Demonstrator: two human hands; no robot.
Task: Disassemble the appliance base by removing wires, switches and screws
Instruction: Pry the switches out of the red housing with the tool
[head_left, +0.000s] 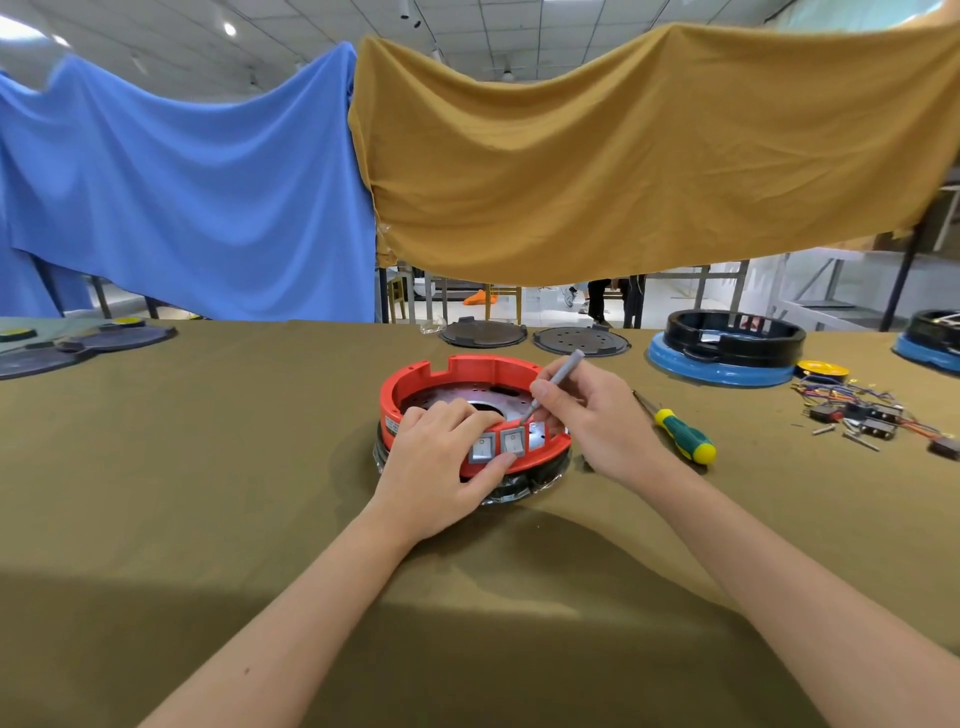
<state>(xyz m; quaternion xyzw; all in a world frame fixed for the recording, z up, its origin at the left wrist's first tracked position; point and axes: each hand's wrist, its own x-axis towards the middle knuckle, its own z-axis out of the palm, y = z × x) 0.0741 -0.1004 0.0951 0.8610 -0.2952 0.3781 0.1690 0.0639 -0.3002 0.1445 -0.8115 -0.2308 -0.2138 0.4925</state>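
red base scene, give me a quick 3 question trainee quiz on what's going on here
1. True or false: the left hand grips the red base.
2. What does the right hand hold? A) the green screwdriver B) a thin grey tool C) a wire
3. How many switches show in the base's near wall?

Key: 1 true, its thumb lies under a switch. 2 B, tip down behind the switches; the green screwdriver lies on the table. 3 two, beside an empty slot.
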